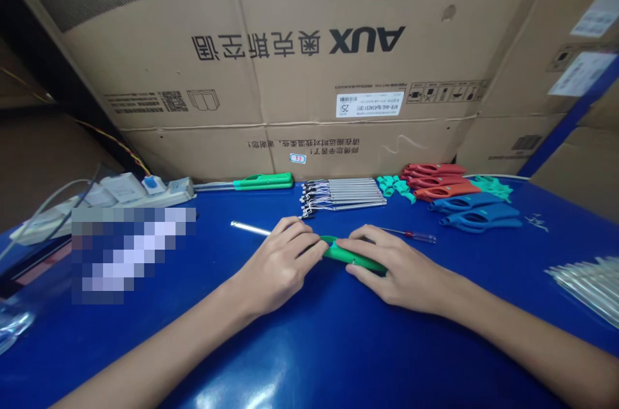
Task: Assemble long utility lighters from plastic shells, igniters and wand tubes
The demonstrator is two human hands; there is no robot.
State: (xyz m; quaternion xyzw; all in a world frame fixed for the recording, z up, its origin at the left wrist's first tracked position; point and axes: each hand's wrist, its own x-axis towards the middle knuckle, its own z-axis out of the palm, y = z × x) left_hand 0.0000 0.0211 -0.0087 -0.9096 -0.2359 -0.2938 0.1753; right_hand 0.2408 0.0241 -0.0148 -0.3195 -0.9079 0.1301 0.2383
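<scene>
A green plastic handle (349,255) lies on the blue table (309,344), with a thin metal tube (249,228) sticking out of it to the left. My left hand (280,264) is closed over the tube end of the handle. My right hand (396,267) presses down on the handle's right part, fingers curled round it. Both hands meet at the middle of the piece.
A small red-handled screwdriver (416,236) lies behind my right hand. Further back are a row of metal tubes (343,195), a finished green lighter (261,182), red (435,180), blue (478,212) and green handle shells (396,186). A power strip (126,193) sits left; cardboard boxes (300,54) wall the back.
</scene>
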